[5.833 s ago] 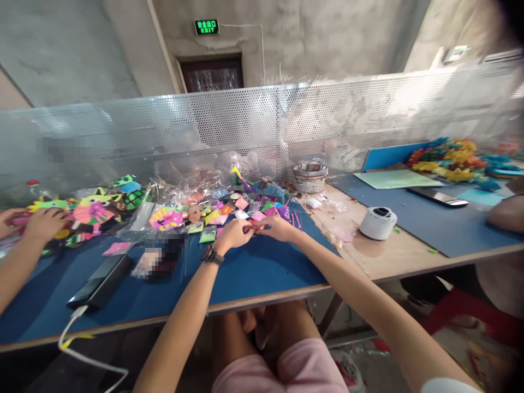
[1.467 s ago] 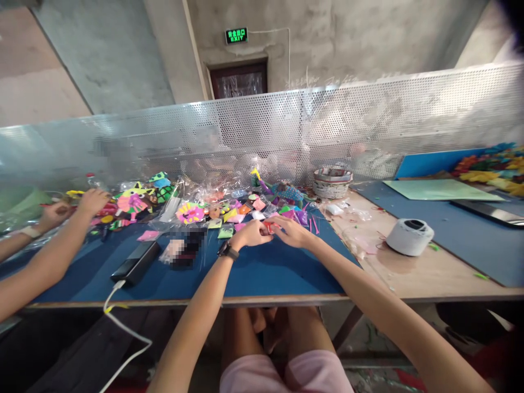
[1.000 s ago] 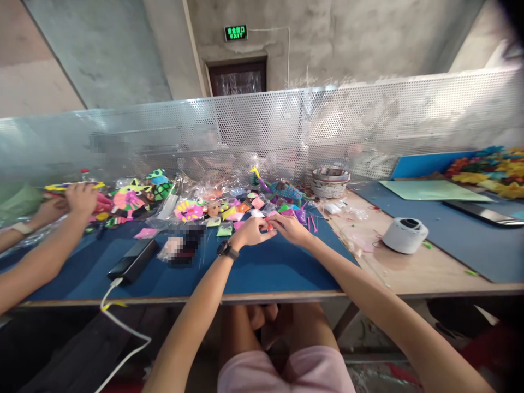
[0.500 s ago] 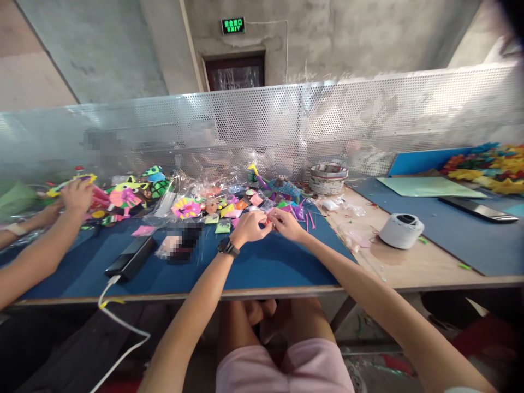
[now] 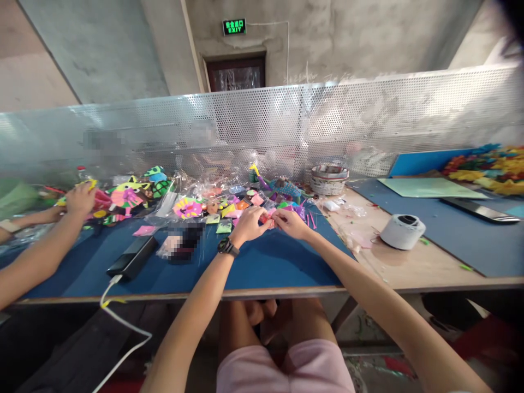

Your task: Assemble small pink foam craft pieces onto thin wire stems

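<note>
A small red-pink piece (image 5: 268, 217), perhaps in clear wrap, is pinched between my two hands above the blue mat (image 5: 282, 267). My left hand (image 5: 250, 225), with a black watch at its wrist, grips it from the left. On the other side my right hand (image 5: 291, 222) has its fingertips closed on it. The fingers partly cover the piece, so its exact kind is unclear. Just behind lie small colourful packets (image 5: 224, 226), a pink and yellow cutout figure (image 5: 187, 208) and purple strips (image 5: 311, 220).
At left, another person's hand (image 5: 81, 197) works over bright cutouts. A black power bank (image 5: 131, 258) with a white cable lies nearby. To the right are a woven basket (image 5: 329, 180), a white roll (image 5: 403, 231) and a phone (image 5: 478, 210). A perforated metal screen (image 5: 262, 120) borders the table's back.
My fingertips have parted slightly, and more of the red-pink piece shows between them. The other person's hand at left has shifted a little.
</note>
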A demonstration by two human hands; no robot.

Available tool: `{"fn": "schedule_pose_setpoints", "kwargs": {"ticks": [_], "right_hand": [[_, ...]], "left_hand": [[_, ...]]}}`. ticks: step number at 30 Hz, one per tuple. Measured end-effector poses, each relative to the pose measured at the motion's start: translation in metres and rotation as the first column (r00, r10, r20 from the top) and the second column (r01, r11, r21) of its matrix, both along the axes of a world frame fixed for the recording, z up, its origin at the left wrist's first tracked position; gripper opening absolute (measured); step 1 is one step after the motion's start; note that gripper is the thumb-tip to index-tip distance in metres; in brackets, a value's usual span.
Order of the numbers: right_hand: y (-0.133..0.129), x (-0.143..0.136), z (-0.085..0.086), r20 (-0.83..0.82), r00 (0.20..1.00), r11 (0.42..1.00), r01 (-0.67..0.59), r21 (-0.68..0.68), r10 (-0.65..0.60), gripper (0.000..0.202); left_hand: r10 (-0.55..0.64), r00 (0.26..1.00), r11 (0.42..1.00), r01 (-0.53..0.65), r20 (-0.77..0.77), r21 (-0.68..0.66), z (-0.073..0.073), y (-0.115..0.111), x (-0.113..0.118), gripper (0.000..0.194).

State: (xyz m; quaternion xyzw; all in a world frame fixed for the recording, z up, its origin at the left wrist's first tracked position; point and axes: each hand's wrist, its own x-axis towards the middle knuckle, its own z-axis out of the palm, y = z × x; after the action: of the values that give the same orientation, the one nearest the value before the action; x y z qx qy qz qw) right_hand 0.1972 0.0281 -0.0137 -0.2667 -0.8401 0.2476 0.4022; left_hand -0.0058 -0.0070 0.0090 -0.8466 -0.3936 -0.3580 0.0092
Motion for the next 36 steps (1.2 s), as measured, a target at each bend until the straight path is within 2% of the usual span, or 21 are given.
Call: {"fn": "schedule_pose_setpoints", "kwargs": {"ticks": [9,14,18,22,26,30,33,36], "right_hand": [[0.012,0.000,-0.017,-0.043,0.997,0.995,-0.062,-0.074,0.059,0.023],[0.013,0.002,-0.018,-0.020,0.999,0.991,-0.044,-0.123,0.042,0.027],[0.012,0.003,-0.017,-0.009,0.999,0.993,-0.040,-0.114,0.039,0.031],[0.011,0.003,-0.014,-0.009,1.000,0.996,-0.005,-0.086,0.004,0.032],[0.007,0.003,-0.009,-0.006,0.999,0.999,0.036,0.001,-0.036,0.033],[0.004,0.000,-0.007,-0.053,0.994,0.993,0.100,0.057,-0.097,0.033],[0.005,-0.004,-0.009,-0.113,0.983,0.988,0.148,0.039,-0.143,0.036],[0.008,-0.008,-0.013,-0.185,0.969,0.987,0.158,-0.043,-0.163,0.041]], "left_hand": [[-0.071,0.996,0.994,0.075,0.062,-0.077,-0.007,0.009,-0.001,0.016],[-0.074,0.996,0.993,0.078,0.053,-0.084,-0.011,0.011,-0.001,0.015],[-0.053,0.998,0.992,0.058,0.042,-0.112,-0.013,0.011,0.000,0.014],[-0.073,0.996,0.990,0.079,0.051,-0.119,-0.012,0.007,0.001,0.015],[-0.110,0.990,0.986,0.120,0.089,-0.116,-0.011,0.005,0.002,0.014],[-0.089,0.985,0.990,0.105,0.148,-0.099,-0.013,0.008,0.005,0.006],[-0.054,0.981,0.995,0.069,0.186,-0.073,-0.014,0.012,0.008,0.003],[-0.016,0.979,0.998,0.028,0.204,-0.054,-0.014,0.014,0.010,0.002]]}}
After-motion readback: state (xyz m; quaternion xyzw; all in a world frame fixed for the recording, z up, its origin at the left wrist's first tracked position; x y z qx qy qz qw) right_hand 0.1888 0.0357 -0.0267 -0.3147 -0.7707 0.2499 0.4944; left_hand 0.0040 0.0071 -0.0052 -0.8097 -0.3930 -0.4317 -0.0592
